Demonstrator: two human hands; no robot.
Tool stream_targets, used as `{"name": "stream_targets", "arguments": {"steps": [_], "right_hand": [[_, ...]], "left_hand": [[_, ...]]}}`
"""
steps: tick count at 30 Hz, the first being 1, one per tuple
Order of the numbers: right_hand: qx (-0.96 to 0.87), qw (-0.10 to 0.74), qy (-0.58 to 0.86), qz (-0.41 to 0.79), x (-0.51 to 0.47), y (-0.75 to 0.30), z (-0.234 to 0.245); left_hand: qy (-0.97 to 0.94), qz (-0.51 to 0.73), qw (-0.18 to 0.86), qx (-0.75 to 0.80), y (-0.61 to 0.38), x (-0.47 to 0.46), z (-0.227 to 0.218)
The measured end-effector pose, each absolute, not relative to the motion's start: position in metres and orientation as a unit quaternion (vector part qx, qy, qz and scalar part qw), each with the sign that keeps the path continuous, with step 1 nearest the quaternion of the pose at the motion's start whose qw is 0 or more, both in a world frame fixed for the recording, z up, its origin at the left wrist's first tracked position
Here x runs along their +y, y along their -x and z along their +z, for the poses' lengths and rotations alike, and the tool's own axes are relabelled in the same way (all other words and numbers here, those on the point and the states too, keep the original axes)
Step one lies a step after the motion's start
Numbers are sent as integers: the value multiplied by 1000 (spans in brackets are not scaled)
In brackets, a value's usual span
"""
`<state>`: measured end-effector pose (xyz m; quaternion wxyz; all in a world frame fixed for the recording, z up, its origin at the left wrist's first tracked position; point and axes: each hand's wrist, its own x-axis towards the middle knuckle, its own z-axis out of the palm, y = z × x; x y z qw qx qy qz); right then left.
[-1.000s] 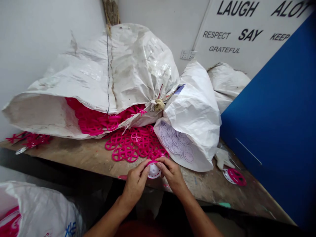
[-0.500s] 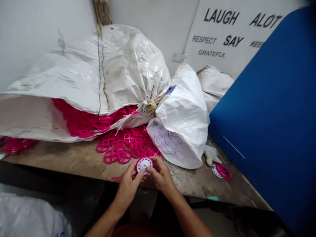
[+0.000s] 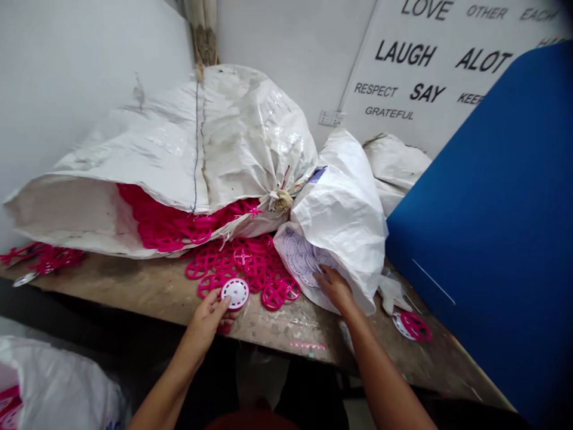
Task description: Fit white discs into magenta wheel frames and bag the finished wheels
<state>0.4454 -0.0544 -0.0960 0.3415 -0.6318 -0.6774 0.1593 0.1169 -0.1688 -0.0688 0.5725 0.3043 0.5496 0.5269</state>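
My left hand pinches a round white disc with a pink rim at the near edge of the wooden table. Just beyond it lies a heap of pink spoked rings. My right hand reaches into the mouth of a small white sack, its fingers on the pale white discs inside; whether it grips one is hidden.
A large white sack lies on its side spilling more pink rings. A blue panel stands at the right. A joined pink-and-white disc lies near it. Another white bag sits low at the left.
Both hands held the disc together before. Now my right hand has let go and moved right into the small sack, while my left hand has carried the disc left.
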Motion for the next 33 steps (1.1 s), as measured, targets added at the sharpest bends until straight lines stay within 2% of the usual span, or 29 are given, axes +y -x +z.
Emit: {"name": "stream_targets", "arguments": {"steps": [4, 9, 13, 16, 18, 22, 33], "right_hand": [[-696, 313, 635, 122, -54, -447, -103], [-680, 324, 655, 53, -58, -453, -104], [-644, 369, 670, 0, -69, -455, -103], [-598, 424, 675, 82, -89, -445, -104], [-558, 457, 673, 166, -106, -435, -107], [-510, 472, 680, 233, -127, -422, -116], [-526, 428, 703, 214, -129, -416, -110]], "left_hand": [[-270, 554, 571, 542, -114, -165, -68], [-266, 565, 570, 534, -104, -162, -66], [-255, 633, 474, 556, -67, -158, -62], [-241, 669, 377, 594, -36, -157, -62], [-242, 673, 350, 605, -24, -157, -64], [-213, 677, 395, 583, -25, -155, -69], [-159, 712, 499, 467, -47, -162, -73]]}}
